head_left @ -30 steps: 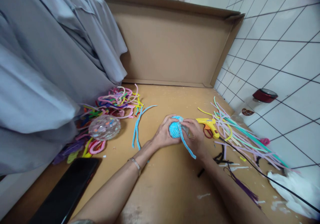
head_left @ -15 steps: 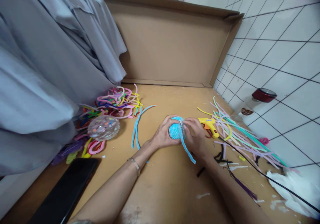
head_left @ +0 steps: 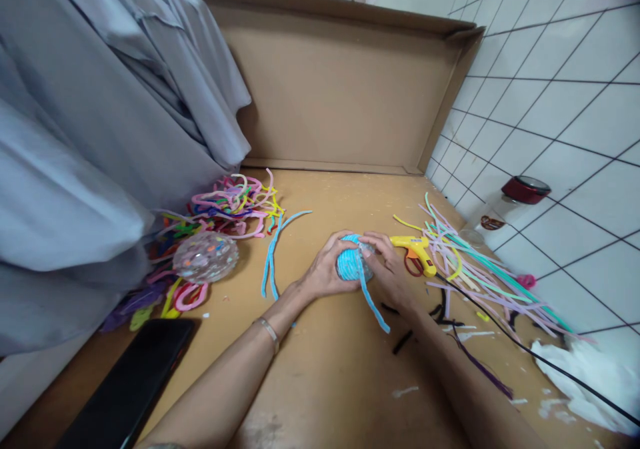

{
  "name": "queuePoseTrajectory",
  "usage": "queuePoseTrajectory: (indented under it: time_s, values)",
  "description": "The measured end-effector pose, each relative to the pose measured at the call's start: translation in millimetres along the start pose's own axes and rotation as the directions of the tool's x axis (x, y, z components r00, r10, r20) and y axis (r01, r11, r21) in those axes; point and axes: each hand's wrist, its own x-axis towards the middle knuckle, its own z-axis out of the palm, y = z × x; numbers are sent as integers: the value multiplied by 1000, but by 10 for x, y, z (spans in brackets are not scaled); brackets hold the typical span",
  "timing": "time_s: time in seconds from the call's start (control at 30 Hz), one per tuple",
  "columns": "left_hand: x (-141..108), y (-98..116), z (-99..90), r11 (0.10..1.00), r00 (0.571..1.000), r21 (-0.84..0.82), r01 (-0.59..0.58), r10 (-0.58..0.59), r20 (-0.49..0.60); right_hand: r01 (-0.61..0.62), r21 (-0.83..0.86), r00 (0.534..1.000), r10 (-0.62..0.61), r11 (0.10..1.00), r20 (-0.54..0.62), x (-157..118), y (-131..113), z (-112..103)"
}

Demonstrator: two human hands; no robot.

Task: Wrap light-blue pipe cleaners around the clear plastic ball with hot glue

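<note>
My left hand (head_left: 327, 267) is wrapped round the left side of a clear plastic ball (head_left: 349, 265), partly covered in rows of light blue pipe cleaner. From the ball's right side a loose end of blue pipe cleaner (head_left: 373, 307) hangs down toward me. The fingers of my right hand (head_left: 389, 265) curl over the ball's upper right, the thumb pressed where the loose end leaves the rows. Part of the ball's right side is hidden by that hand. Two more blue pipe cleaners (head_left: 271, 262) lie on the table to the left.
A yellow glue gun (head_left: 423, 255) with a black cord lies just right of my hands, beside pastel pipe cleaners (head_left: 480, 269). Leftward are a clear speckled ball (head_left: 206, 258), a colourful pipe cleaner pile (head_left: 235, 202) and a phone (head_left: 135, 375). A red-lidded jar (head_left: 510, 205) stands by the tiles.
My right hand has closed in on the ball, its fingers now over the upper right and the thumb pressing there. My left hand keeps its hold.
</note>
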Motion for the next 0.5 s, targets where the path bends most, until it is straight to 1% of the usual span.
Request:
queuePoseTrajectory:
  time_s: [0.2,0.3,0.4,0.5]
  values:
    - [1,15,9,1000,1000,-12,-12,12,12,-65,129,994,76,990,-79,0,-1,37]
    - [0,22,14,1000,999,-12,-29,29,13,-113,171,987,130,979,-90,-5,-3,51]
    - [4,33,15,999,999,-12,-47,47,18,-187,258,973,215,948,-84,-1,-9,57]
    - [12,48,15,999,999,-1,-38,38,37,-245,363,953,292,899,-78,15,-22,58]
